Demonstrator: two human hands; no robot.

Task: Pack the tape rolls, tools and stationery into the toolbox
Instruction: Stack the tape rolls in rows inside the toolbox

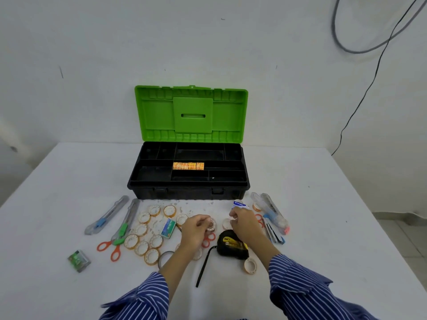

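Note:
The black toolbox [188,189] stands open at mid-table with its green lid [191,114] upright. A row of tape rolls [188,165] lies in its tray's middle slot. In front of the box my left hand [195,230] pinches a small tape roll [211,225]. My right hand [245,224] has its fingers curled over another tape roll [227,224] on the table. Several loose tape rolls [147,236] lie to the left. A black and yellow tape measure [232,244] sits under my right wrist.
Two utility knives [107,214] and orange scissors [109,247] lie at the left with a staple box [168,228] and a small green packet [79,260]. More cutters and a stapler [273,217] lie right. A black strip [203,266] lies in front. Cables hang on the wall [369,84].

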